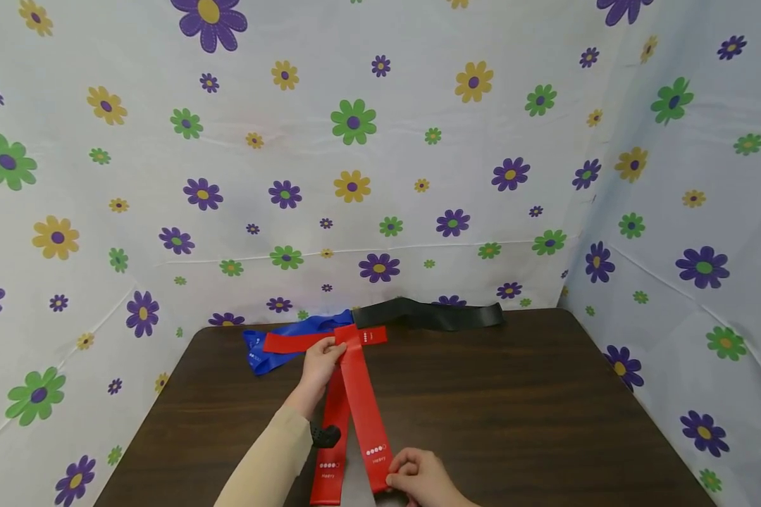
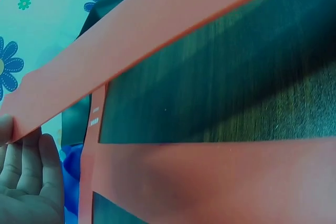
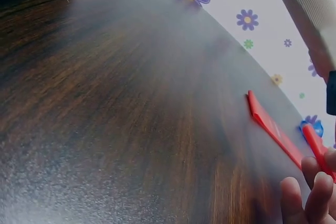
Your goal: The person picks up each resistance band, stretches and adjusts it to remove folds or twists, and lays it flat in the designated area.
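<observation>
A flat red resistance band (image 1: pixel 363 394) printed "Heavy" stretches lengthwise between both hands, raised over the table. My left hand (image 1: pixel 320 362) pinches its far end between thumb and fingers, as the left wrist view also shows. Its near end is pinched by my right hand (image 1: pixel 425 479). Beneath it lies a second red strip (image 1: pixel 330 451), also marked "Heavy", running toward the table's front. A crosswise red strip (image 1: pixel 288 343) lies at the far end, partly covered. Whether these lower strips are one band or two, I cannot tell.
A crumpled blue band (image 1: pixel 260 359) lies at the back left of the dark wooden table (image 1: pixel 514 408). To its right, a black band (image 1: pixel 450 317) runs along the back edge. A flower-patterned sheet (image 1: pixel 418 141) hangs behind and at the sides.
</observation>
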Demonstrator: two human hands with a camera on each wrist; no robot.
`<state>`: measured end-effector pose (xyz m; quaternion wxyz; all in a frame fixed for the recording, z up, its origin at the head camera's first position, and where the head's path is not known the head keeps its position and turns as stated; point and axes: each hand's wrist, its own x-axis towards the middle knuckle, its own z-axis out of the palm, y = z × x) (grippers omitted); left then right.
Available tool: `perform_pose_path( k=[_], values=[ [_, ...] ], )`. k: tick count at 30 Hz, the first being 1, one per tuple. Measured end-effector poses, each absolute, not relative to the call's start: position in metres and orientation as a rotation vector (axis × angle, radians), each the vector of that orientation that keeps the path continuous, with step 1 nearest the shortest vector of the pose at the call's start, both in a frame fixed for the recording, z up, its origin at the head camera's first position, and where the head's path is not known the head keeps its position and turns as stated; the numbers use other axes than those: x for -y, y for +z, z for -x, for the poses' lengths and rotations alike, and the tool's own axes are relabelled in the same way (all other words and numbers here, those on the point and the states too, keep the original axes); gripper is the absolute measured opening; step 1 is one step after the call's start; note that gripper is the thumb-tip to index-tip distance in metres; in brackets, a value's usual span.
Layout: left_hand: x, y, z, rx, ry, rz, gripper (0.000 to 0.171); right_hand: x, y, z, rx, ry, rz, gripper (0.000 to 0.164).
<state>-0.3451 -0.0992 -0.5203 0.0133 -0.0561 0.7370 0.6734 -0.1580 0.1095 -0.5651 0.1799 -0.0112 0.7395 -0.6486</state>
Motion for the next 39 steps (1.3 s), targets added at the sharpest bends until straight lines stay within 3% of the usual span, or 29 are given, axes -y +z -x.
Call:
perform_pose_path(
  k=[39],
  values=[
    [0.071,-0.531,0.348,-2.409,1.86,0.046,0.041,-0.089,-0.562,0.159,-2.061,-1.704,0.084,0.011]
  ],
)
